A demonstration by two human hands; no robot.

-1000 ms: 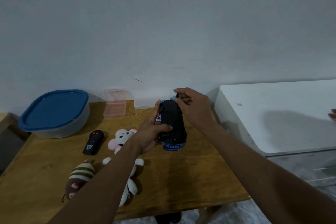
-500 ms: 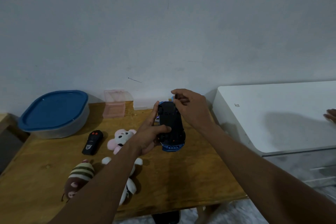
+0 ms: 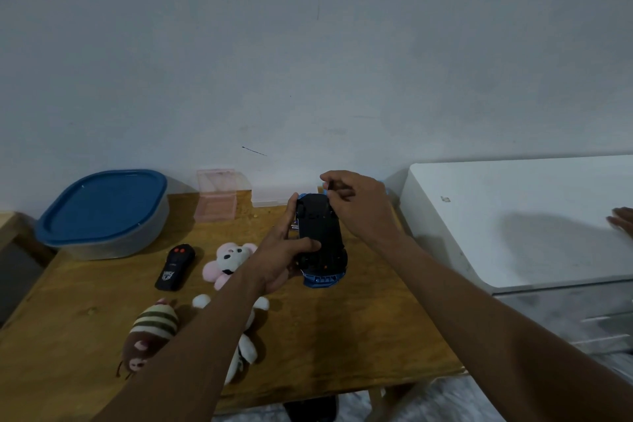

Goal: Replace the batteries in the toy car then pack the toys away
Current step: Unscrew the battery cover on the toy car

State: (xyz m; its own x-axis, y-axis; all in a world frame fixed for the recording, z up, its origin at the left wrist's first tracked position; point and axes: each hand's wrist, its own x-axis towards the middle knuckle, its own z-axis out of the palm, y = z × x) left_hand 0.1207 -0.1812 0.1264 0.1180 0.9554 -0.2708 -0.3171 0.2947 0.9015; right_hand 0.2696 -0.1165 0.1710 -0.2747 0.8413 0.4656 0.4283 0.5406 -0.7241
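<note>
Currently in hand: the battery step, early on by my reading; no batteries show.
Toy car: held above the counter, black underside up.
Left hand: fingers wrapped round the car's near half, thumb across the underside.
Right hand: fingers curled at the car's far end, pinching a small dark piece; tool or car part, I cannot tell.
Next move: probably freeing the battery hatch, which calls for a steady left grip and fine force.
Packing: not begun; remote, pink plush and striped plush lie on the counter, and the container has its lid on.
</note>
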